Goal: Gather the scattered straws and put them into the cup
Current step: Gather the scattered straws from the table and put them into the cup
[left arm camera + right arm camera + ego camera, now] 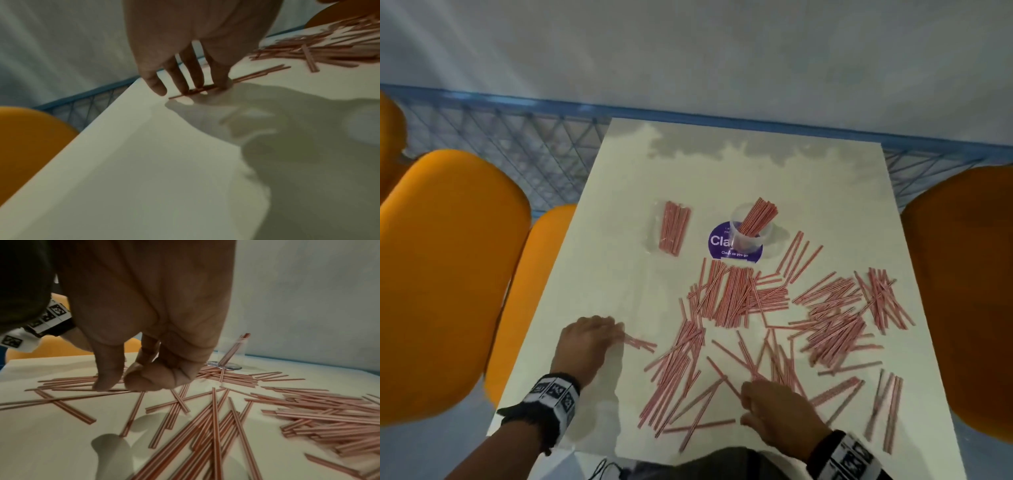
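A small bunch already leans in the clear plastic cup (748, 229) at the far centre; most thin red-and-white striped straws (743, 301) lie scattered across the white table (599, 267). The left hand (585, 342) presses flat fingers on a few, and the right hand (777, 411) pinches among some near.

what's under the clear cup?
The clear cup stands on a round purple sticker on the white table. Visible print reads "Cla" and "Clean as you go"; the cup base covers the remaining letters. A bundle of straws leans inside the cup.
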A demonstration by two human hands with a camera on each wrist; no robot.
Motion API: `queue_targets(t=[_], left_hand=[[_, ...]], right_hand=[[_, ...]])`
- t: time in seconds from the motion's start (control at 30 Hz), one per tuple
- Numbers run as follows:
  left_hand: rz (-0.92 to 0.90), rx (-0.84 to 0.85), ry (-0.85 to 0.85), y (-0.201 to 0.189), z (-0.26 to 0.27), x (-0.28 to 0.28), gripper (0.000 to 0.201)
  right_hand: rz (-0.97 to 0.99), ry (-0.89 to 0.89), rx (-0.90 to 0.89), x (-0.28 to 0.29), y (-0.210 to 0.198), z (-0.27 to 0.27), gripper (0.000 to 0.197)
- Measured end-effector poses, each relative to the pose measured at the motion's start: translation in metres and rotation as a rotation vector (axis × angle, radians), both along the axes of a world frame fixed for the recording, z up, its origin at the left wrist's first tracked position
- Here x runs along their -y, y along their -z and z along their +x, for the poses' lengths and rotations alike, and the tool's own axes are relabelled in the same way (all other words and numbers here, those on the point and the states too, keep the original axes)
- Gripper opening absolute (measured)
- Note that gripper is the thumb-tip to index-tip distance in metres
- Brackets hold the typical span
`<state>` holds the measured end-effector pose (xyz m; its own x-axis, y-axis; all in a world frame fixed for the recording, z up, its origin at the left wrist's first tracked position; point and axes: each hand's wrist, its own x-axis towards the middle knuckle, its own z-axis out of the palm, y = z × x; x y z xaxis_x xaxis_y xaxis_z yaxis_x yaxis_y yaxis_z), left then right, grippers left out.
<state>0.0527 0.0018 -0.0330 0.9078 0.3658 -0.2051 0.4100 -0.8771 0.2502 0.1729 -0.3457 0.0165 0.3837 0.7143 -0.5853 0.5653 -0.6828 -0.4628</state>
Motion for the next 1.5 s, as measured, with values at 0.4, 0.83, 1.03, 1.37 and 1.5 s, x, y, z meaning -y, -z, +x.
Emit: queue_targets(t=[0.4, 0.83, 1.03, 1.37, 1.5], left_hand=[[-0.258, -0.005, -0.221, -0.015, 0.037, 0.075, 0.02], [-0.18, 0.008, -0.023, 0.009, 0.013, 0.098, 0.049], [-0.168, -0.044, -0.08, -0.005, 0.013, 0.088, 0.029], [-0.109, -0.151, 0.03, -0.001, 0.013, 0.097, 0.025], [-0.042, -0.207, 0.12, -0.001, 0.012, 0.098, 0.04]], right_hand=[[0.157, -0.104, 0.095, -0.087, 0.032, 0.001, 0.019], [0.003, -0.233, 0.397, -0.101, 0.019, 0.029, 0.087], [0.123, -0.422, 0.402, -0.145, 0.028, 0.027, 0.045], [0.026, -0.63, 0.412, -0.152, 0.03, -0.005, 0.029], [-0.059, -0.682, 0.459, -0.152, 0.039, -0.015, 0.021]])
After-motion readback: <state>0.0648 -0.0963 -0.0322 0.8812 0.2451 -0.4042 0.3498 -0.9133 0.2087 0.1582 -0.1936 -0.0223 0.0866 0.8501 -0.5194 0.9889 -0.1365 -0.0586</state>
